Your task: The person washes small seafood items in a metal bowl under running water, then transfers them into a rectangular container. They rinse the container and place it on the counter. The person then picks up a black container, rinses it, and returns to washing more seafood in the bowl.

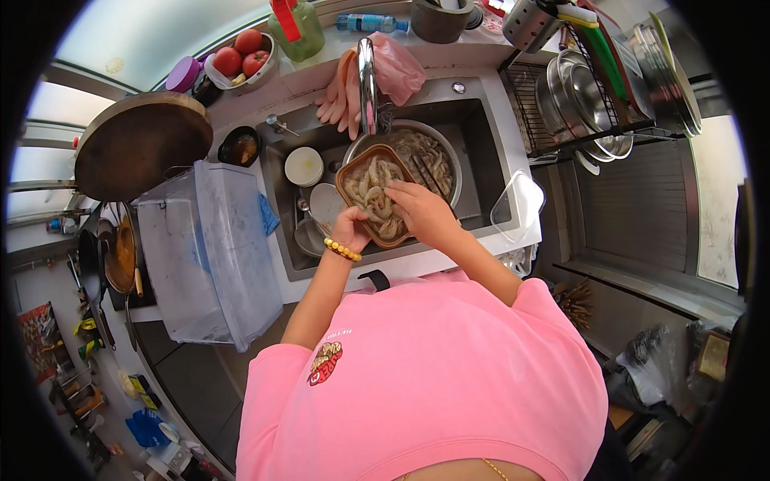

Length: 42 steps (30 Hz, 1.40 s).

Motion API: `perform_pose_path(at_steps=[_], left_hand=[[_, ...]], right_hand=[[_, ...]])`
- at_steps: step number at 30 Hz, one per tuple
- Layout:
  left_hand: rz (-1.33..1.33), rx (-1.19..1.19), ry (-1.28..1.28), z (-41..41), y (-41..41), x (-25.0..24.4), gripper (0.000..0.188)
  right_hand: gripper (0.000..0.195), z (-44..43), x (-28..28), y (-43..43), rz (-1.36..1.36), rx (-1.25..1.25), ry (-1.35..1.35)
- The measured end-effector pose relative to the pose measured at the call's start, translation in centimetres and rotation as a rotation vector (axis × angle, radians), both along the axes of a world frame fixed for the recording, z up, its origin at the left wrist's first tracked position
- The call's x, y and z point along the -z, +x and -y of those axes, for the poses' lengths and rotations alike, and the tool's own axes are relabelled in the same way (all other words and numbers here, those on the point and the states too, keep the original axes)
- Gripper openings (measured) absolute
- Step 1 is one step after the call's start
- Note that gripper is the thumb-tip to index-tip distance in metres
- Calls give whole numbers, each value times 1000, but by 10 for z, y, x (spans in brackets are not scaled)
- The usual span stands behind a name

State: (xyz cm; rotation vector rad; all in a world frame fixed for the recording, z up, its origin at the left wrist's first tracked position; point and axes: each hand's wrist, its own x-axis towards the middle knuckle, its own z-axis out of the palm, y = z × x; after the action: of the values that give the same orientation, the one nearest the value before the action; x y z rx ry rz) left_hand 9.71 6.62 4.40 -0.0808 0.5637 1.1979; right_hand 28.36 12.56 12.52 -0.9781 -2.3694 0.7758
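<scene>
Over the sink, my left hand [351, 229] grips the near left edge of a brown rectangular plastic container [345, 185]. Raw shrimp [374, 180] fill it. My right hand [424, 213] lies over the container's right side, its fingertips touching the shrimp; whether it grips any is hidden. Behind and to the right, a round metal basin [455, 159] holds more shrimp [424, 147] in water. A pair of dark chopsticks [428, 179] slants across that basin, partly covered by my right hand.
The sink [481, 138] also holds stacked white bowls [303, 166] on the left. A chrome faucet [366, 72] arches above the basin, pink rubber gloves [343, 96] beside it. A clear plastic bin [210, 258] stands left, a clear lid [518, 204] right, with a dish rack [577, 132] beyond.
</scene>
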Motion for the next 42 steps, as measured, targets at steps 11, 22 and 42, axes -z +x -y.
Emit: perform_pose_path(at_steps=[11,22,42], left_hand=[[-23,-47,27,-2,-7,8,63],[-52,-7,-13,0,-7,8,44],[-9,-54,4,-1,-5,3,58]], right_hand=[[47,16,11,-10,276,-112,167],[51,5,12,-21,220,-260,186],[51,-2,9,-15,262,-215,188]])
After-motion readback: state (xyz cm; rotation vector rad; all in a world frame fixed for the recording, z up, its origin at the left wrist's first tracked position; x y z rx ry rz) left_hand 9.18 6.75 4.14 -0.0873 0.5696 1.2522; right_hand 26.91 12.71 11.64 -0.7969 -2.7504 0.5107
